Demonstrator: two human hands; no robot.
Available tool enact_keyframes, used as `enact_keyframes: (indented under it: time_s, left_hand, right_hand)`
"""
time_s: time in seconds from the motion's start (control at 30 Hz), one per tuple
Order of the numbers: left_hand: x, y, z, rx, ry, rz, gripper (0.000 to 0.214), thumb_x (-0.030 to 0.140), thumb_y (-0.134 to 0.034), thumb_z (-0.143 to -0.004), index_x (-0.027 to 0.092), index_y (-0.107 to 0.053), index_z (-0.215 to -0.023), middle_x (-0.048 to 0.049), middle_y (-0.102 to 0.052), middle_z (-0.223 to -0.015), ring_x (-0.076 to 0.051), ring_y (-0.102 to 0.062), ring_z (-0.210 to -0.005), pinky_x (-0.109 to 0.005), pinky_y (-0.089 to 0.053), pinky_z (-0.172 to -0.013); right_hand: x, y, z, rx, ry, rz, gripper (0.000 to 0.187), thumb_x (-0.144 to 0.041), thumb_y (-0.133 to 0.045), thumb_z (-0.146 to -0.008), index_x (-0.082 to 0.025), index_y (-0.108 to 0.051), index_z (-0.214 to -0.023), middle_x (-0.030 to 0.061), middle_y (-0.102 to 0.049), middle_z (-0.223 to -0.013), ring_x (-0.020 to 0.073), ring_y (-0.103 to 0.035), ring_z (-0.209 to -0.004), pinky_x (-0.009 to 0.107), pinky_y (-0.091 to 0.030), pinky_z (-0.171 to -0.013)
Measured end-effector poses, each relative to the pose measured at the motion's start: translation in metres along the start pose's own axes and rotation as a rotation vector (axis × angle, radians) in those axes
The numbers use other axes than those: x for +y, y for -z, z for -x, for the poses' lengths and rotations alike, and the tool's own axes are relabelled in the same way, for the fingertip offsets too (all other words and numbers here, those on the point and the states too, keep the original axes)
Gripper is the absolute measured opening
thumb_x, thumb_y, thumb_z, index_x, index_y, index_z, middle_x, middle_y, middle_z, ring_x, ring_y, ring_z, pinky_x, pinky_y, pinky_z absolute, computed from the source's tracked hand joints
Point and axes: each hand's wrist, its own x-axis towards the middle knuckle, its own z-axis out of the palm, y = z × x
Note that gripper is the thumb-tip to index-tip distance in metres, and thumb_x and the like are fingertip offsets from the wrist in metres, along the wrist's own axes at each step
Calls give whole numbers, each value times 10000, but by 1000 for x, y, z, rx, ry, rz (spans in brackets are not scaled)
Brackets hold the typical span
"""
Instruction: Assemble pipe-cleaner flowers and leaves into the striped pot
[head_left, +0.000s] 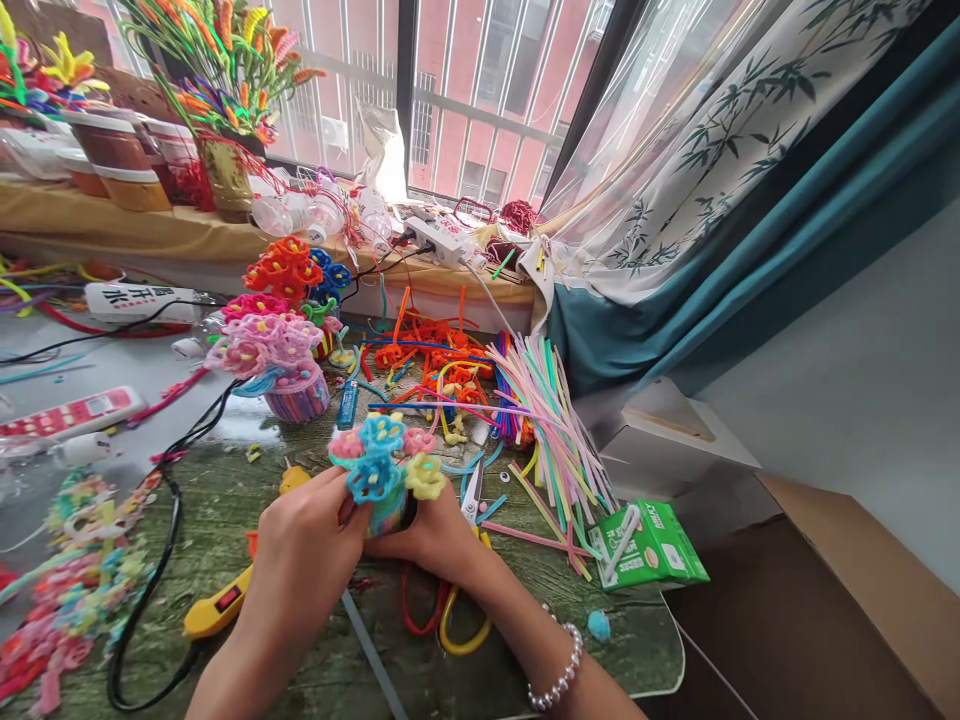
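Both my hands are closed around a small striped pot of pipe-cleaner flowers (384,515), with blue, pink and yellow blooms on top. My left hand (304,535) pinches at its left side, by a blue flower. On the other side, my right hand (431,540) wraps the pot, its fingers partly hidden. Beneath my left hand and forearm lies a yellow hot glue gun (217,603), partly covered. Scissors (472,490) with open blades lie under my right wrist, and their red and yellow handles show below. A grey-white stick (371,655) rests on the table near my forearms.
Behind stands a pot of pink pipe-cleaner flowers (296,395). Pastel pipe cleaners (551,420) are heaped at the right, beside a green packet (652,545). Loose flower pieces (82,590) cover the left side. A black cable (172,520) loops there. A blue pompom (599,626) sits near the edge.
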Motion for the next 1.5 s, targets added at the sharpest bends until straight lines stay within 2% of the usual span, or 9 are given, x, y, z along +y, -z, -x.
enact_keyframes:
  time_s: [0.2,0.33,0.53,0.67,0.87,0.97,1.13,1.3,1.5]
  left_hand:
    - [-10,-2,11,40,-233,12,304,193,-436,-869,220,-621,-629,13,-654,-639,-111,-609,-546,-212,-385,-540]
    - [-10,0,7,1,-270,3,287,181,-435,-843,225,-652,-662,7,-711,-717,-127,-675,-622,-208,-420,-575]
    - [-4,3,1,-35,-150,37,355,265,-399,-852,219,-611,-570,0,-646,-616,-130,-622,-549,-236,-379,-541]
    - [0,4,-2,-46,-50,22,323,339,-419,-817,227,-530,-536,5,-550,-539,-139,-504,-479,-269,-323,-528]
    - [5,1,-9,-149,82,-97,361,457,-331,-857,249,-422,-576,-32,-557,-592,-195,-520,-581,-308,-303,-597]
    - [6,1,-11,-209,114,-155,334,447,-293,-864,255,-413,-619,-58,-600,-660,-229,-566,-652,-322,-306,-623]
    - [6,0,-9,-256,122,-217,332,419,-269,-892,251,-418,-646,-90,-640,-731,-268,-615,-723,-333,-309,-641]
    - [6,1,-9,-274,126,-207,303,364,-317,-878,242,-443,-631,-90,-657,-732,-255,-614,-717,-330,-299,-645]
    - [5,6,-4,-203,197,-117,299,371,-402,-797,236,-406,-529,-28,-509,-554,-186,-481,-572,-298,-279,-607]
  right_hand:
    - [8,-3,1,6,13,-37,367,-358,-880,-685,-251,-759,-1014,0,-788,-1067,259,-723,-982,366,-556,-950]
    - [8,-3,1,-8,-1,-35,385,-350,-876,-680,-233,-758,-1027,-3,-789,-1037,256,-724,-949,348,-564,-898]
    - [2,-1,1,9,-23,13,423,-303,-880,-659,-206,-752,-1050,3,-785,-1018,236,-707,-927,308,-551,-860]
    - [2,-1,1,16,-49,44,417,-302,-882,-649,-218,-749,-1035,-4,-782,-987,233,-698,-909,307,-556,-844]
    - [3,-2,0,19,-12,-28,520,-305,-875,-660,-238,-715,-1150,2,-779,-1065,243,-709,-978,330,-552,-909]
    - [3,-2,0,10,-31,-5,455,-301,-871,-661,-236,-729,-1089,-14,-785,-973,239,-708,-930,335,-554,-900]
    - [2,-2,1,23,-20,-17,474,-289,-875,-658,-220,-729,-1104,2,-778,-1038,246,-705,-943,339,-557,-883]
    - [4,-3,1,13,-21,10,418,-336,-889,-657,-232,-752,-1038,-7,-793,-978,244,-714,-924,358,-550,-928]
    - [4,-4,2,4,-10,-20,424,-322,-884,-682,-242,-760,-1079,6,-797,-1046,253,-729,-948,353,-565,-899]
